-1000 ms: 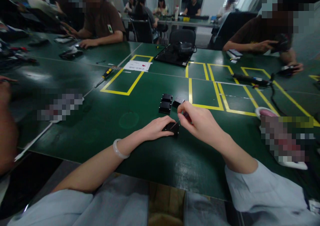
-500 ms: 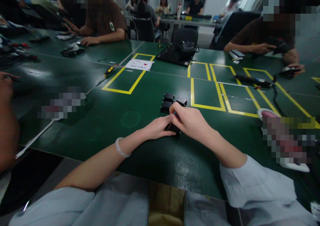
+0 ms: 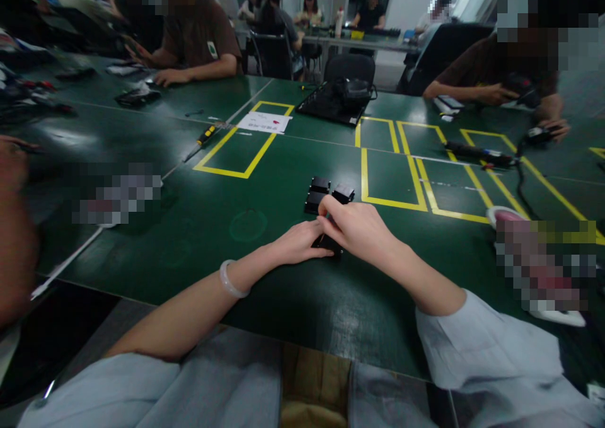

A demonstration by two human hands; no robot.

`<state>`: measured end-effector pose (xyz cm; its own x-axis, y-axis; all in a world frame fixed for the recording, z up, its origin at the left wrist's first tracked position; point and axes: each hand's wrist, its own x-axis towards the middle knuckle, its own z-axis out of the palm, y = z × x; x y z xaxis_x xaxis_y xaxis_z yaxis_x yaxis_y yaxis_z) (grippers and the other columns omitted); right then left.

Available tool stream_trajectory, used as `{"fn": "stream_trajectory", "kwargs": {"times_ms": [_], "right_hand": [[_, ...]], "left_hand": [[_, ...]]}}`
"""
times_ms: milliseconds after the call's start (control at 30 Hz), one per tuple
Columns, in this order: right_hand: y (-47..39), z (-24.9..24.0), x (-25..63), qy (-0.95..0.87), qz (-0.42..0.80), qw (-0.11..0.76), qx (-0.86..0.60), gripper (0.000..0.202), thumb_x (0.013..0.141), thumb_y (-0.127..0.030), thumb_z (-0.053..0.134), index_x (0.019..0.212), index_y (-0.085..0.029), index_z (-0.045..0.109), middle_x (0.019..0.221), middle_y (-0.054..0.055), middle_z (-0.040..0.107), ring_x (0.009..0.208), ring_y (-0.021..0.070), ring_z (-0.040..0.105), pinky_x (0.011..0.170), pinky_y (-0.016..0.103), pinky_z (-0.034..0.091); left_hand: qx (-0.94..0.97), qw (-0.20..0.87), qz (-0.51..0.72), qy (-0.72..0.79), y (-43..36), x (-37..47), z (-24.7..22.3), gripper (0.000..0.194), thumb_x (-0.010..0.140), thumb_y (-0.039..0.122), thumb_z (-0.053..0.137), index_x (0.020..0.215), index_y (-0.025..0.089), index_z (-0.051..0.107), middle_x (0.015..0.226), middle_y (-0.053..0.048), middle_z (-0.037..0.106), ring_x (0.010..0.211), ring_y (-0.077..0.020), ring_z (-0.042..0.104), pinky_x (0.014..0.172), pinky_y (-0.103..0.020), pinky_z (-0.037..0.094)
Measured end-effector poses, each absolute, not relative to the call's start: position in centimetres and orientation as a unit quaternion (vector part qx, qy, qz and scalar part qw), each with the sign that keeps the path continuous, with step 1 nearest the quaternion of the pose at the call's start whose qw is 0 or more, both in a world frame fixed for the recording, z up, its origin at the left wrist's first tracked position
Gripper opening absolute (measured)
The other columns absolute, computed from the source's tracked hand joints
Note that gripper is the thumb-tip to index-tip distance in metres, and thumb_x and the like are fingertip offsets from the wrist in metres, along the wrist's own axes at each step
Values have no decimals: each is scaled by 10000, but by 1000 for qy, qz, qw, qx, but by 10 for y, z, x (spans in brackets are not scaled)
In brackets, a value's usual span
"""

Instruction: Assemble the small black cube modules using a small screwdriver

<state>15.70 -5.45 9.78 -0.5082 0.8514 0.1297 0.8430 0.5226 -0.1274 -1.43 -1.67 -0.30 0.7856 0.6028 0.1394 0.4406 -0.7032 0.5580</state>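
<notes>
My left hand (image 3: 302, 241) lies low on the green table, fingers and thumb closed around a small black rectangular part (image 3: 334, 248) that is partly hidden. My right hand (image 3: 355, 225) is closed in a pinch right above it, touching the left fingertips. A thin stick runs down from the right fingers toward the black part, and most of it is covered. Just beyond both hands lie more small black blocks: a left pair (image 3: 316, 200) and one at the right (image 3: 343, 191) with a shinier top.
Yellow tape rectangles (image 3: 394, 202) mark the table. A yellow-and-black screwdriver (image 3: 206, 136) lies left of a white paper (image 3: 265, 123). Farther back is a flat black panel (image 3: 326, 105); a black corded tool (image 3: 479, 153) lies right. Blurred white-rimmed objects flank me. Co-workers sit around.
My right hand has shifted very slightly left over the black part. My left hand stays in place. At the far right, a co-worker's hand with a dark object has moved slightly left.
</notes>
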Motion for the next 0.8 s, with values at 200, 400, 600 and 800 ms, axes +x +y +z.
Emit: {"fn": "stream_trajectory", "kwargs": {"times_ms": [200, 400, 600, 800], "right_hand": [[-55, 111, 151, -873, -3, 20, -488, 274, 993, -340, 367, 1002, -171, 582, 775, 70, 700, 692, 201, 647, 541, 289, 217], [-56, 117, 152, -909, 42, 39, -413, 201, 953, -227, 410, 1089, -143, 533, 834, 58, 695, 701, 169, 625, 556, 279, 255], [-54, 119, 149, -907, -1, -6, -422, 253, 992, -297, 369, 945, -159, 576, 744, 69, 679, 658, 177, 610, 544, 292, 211], [-54, 121, 152, -911, 26, 21, -410, 196, 969, -283, 411, 1063, -163, 532, 819, 54, 693, 676, 173, 614, 544, 283, 229]], "left_hand": [[906, 263, 155, 294, -17, -14, -4, 360, 862, 415, 661, 1102, 150, 615, 1140, -116, 673, 1077, -311, 635, 908, -392, 511], [910, 265, 181, 263, -16, -14, -2, 319, 866, 435, 649, 1044, 170, 653, 1135, -92, 677, 1091, -297, 627, 943, -380, 498], [906, 265, 156, 289, -17, -14, -4, 334, 873, 442, 636, 1029, 148, 660, 1067, -102, 699, 1019, -294, 650, 888, -376, 519], [903, 275, 177, 279, -17, -14, -3, 346, 871, 441, 638, 1082, 169, 653, 1157, -98, 672, 1094, -294, 625, 932, -373, 505]]}}
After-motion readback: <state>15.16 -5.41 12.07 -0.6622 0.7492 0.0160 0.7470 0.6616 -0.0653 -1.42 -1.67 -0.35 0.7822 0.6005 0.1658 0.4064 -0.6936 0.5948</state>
